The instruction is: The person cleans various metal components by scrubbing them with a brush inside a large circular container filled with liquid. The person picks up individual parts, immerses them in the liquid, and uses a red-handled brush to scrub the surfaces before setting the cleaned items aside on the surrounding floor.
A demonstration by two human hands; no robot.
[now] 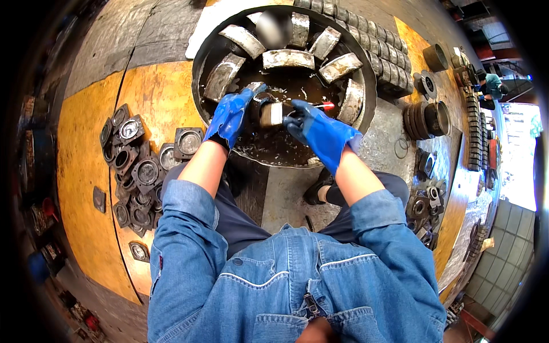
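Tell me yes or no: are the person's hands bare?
No, both the left hand and the right hand wear blue gloves as they work over the round basin of dark liquid.

I see a small cylindrical metal part (271, 114), pale and grimy, lying on its side at the centre of the basin of dark liquid (274, 146). A red-handled brush (318, 106) lies at its three o'clock, just beside it.

Square metal housings (134, 166) heaped left; stacked pulleys (426, 119) right.
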